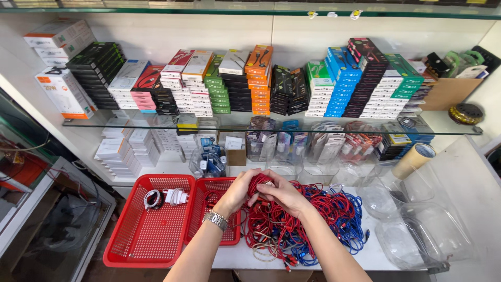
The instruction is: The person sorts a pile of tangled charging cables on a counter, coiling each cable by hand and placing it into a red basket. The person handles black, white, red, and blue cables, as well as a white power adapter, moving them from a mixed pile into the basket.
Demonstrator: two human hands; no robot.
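Both hands, the left hand [237, 190] and the right hand [279, 193], close together on a looped red cable [259, 184] above the tangled heap of red and blue cables [313, 219]; loose strands could snag and drag the heap; left of it, two red perforated plastic baskets [151, 235] crowd the counter edge; clear plastic tubs [417, 230] hem its right.

We see through a single head-worn camera looking steeply down and forward from close above our left hand [237, 192] and right hand [282, 194], which meet low at centre, while glass wall shelves [271, 127] rise just beyond them.
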